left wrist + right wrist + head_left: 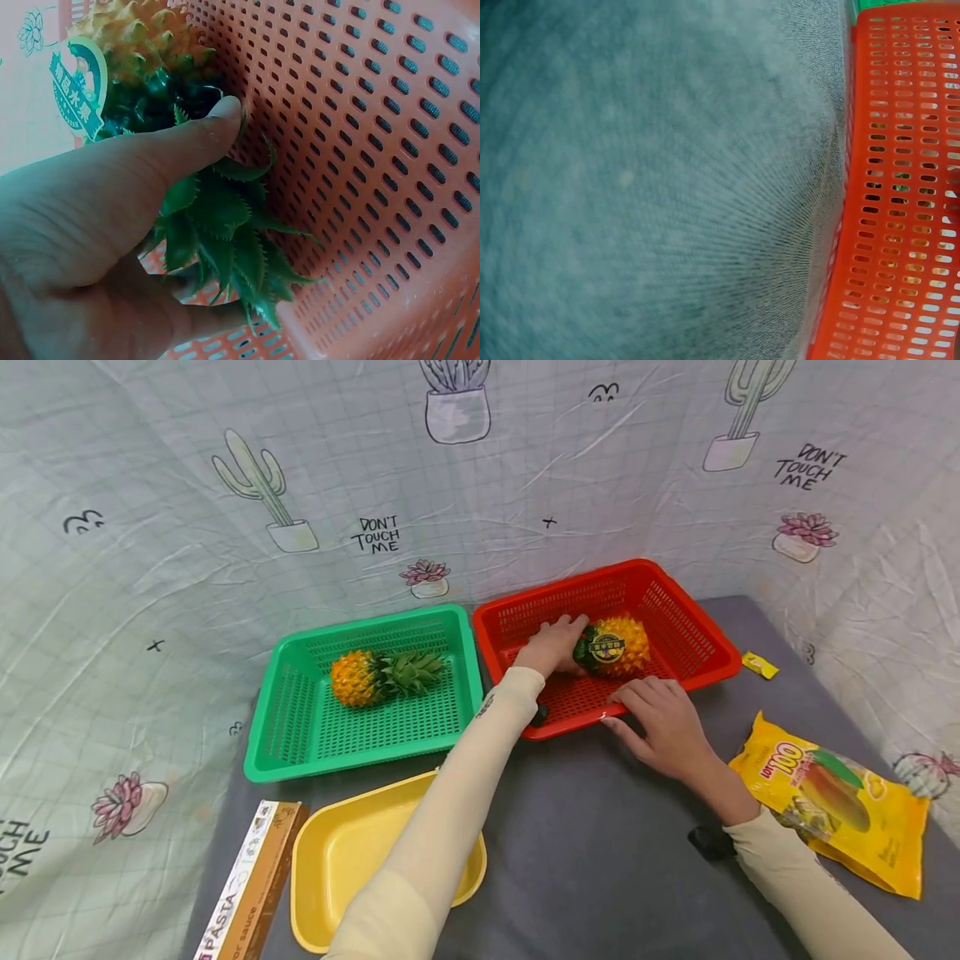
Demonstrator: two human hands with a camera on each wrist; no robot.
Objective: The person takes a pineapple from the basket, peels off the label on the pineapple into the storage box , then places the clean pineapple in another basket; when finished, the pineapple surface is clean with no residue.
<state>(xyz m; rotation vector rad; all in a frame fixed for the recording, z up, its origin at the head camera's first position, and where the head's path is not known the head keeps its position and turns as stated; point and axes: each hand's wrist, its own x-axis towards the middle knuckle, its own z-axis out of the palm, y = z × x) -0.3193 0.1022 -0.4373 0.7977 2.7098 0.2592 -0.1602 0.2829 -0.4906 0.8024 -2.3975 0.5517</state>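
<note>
A pineapple (pixel 626 642) with a round label lies on its side in the red basket (pixel 686 631), its leafy crown to the left. My left hand (pixel 553 647) reaches in and grips that crown. In the left wrist view, the thumb lies across the base of the green leaves (pixel 217 217), with the other fingers partly hidden beneath. At the basket's front rim, my right hand (pixel 663 727) holds on, fingers curled over the edge and thumb on the near side. The right wrist view shows the slotted outer wall of the red basket (pixel 900 150), but not the hand.
Left of the red basket stands a green basket (pixel 360 766) holding another pineapple (pixel 356 681). Nearer are a yellow tray (pixel 330 893), partly behind my left arm, and a pasta box (pixel 251 885). A yellow mango bag (pixel 832 806) and a small yellow packet (pixel 760 665) lie at right.
</note>
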